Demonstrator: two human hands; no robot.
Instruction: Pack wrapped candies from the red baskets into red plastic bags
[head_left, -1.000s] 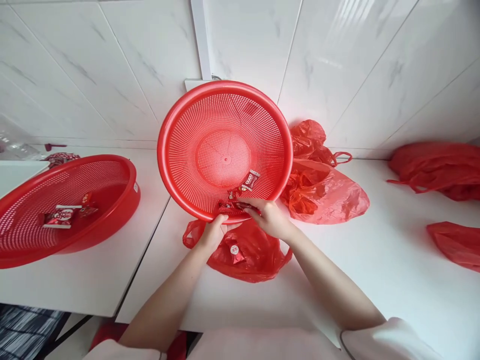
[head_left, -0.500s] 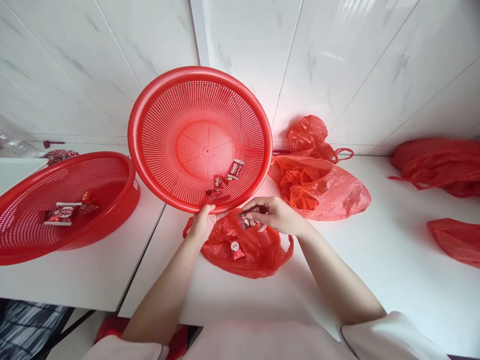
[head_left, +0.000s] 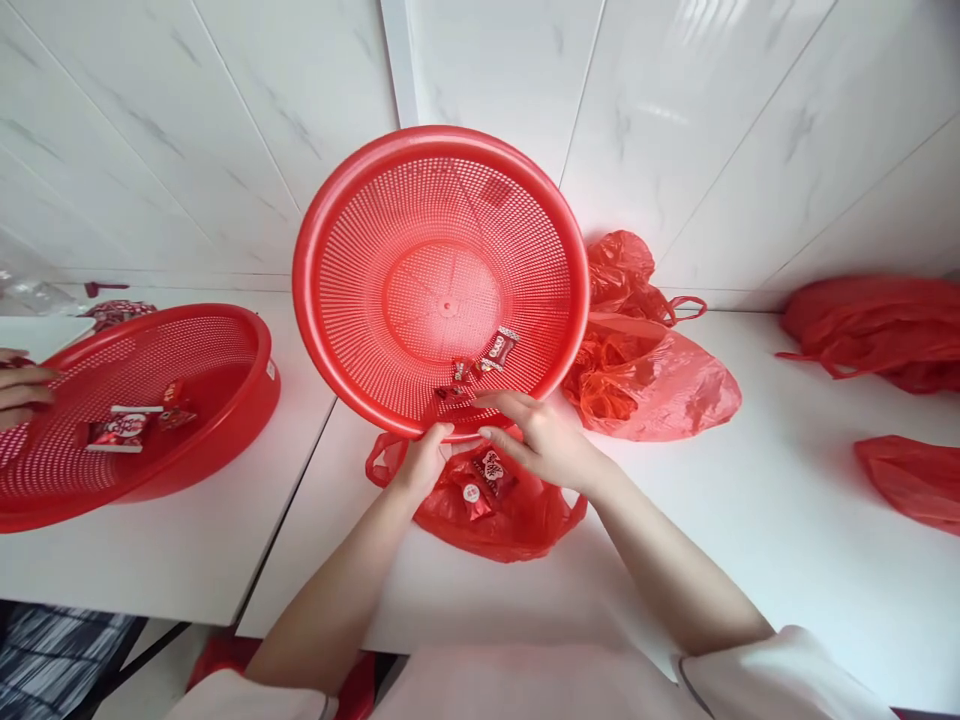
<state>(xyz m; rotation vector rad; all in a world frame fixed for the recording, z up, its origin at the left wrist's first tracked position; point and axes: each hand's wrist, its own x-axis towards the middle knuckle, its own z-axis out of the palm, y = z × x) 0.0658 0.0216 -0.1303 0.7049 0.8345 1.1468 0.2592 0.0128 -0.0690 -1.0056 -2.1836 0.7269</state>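
Observation:
A round red perforated basket point(head_left: 390, 220) is tilted up on its near rim, open side facing me. My left hand point(head_left: 424, 462) is closed on that lower rim. A few wrapped candies point(head_left: 491, 352) lie low inside the basket. My right hand point(head_left: 536, 435) reaches over the rim with fingers stretched toward them and holds nothing I can see. Under both hands lies an open red plastic bag point(head_left: 517, 515) with two wrapped candies point(head_left: 484, 478) in it.
A second red basket point(head_left: 225, 350) with a few candy packets stands at the left, and another person's hand point(head_left: 21, 388) rests at its far left edge. Crumpled red bags point(head_left: 645, 375) lie right of the tilted basket, more red bags point(head_left: 877, 335) along the right wall.
The tilted basket swung right. My right hand dropped the candy it held into the bag and went back to the basket's rim. Another person's hand appeared at the left edge.

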